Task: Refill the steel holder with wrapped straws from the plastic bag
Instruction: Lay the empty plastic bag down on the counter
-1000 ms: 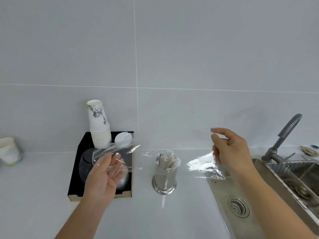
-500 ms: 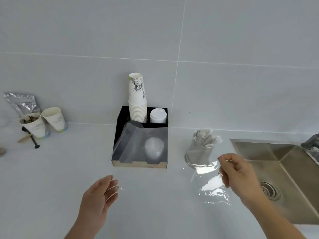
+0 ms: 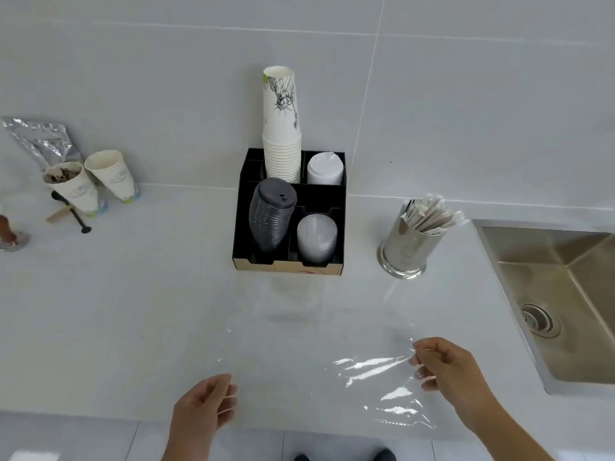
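Note:
The round steel holder (image 3: 406,251) stands on the counter to the right of the black organiser, with several paper-wrapped straws (image 3: 430,215) leaning out of its top. A clear, empty-looking plastic bag (image 3: 376,371) lies spread low over the counter's front. My right hand (image 3: 444,367) pinches the bag's right edge between thumb and fingers. My left hand (image 3: 204,405) hovers at the bag's left end with fingers curled and apart; I cannot tell whether it touches the film.
A black organiser (image 3: 342,224) holds stacked paper cups (image 3: 282,128) and lids. At the far left stand two paper cups (image 3: 75,188), a foil pouch (image 3: 40,141) and a small black spoon (image 3: 71,214). A steel sink (image 3: 559,294) is at the right.
The bag has come down from in front of the organiser to the counter's front. My left hand let go of it. Both hands dropped lower and the view tilted down.

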